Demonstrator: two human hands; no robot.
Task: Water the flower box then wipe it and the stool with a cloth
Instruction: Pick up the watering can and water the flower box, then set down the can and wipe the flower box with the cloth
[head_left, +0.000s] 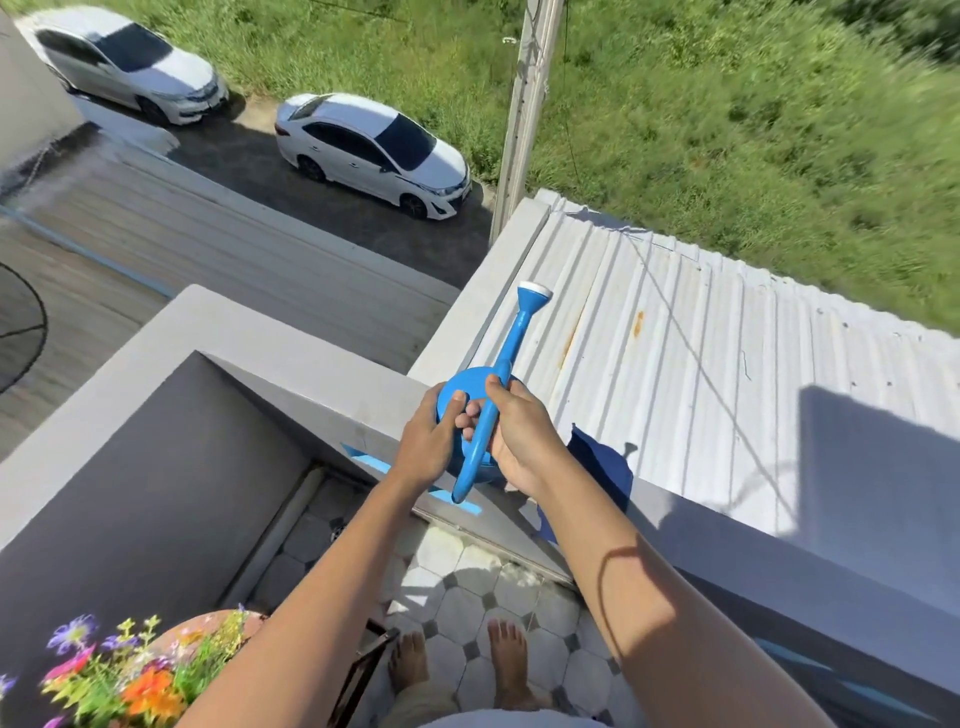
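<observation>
A blue watering can (511, 343) with a white-tipped spout sits on top of the grey balcony wall (322, 400), its spout pointing away over the roof. My left hand (428, 441) presses against the can's round body. My right hand (519, 441) wraps around the can and its handle. A dark blue cloth (605, 467) hangs over the wall just right of my right wrist. The flower box with colourful flowers (130, 670) shows at the bottom left; the brown stool (358, 675) under it is mostly hidden by my left arm.
A white corrugated roof (701, 364) lies beyond the wall. Tiled balcony floor (467, 587) and my bare feet are below. Strips of blue tape (371, 462) mark the wall top. Two white cars and grass lie far below.
</observation>
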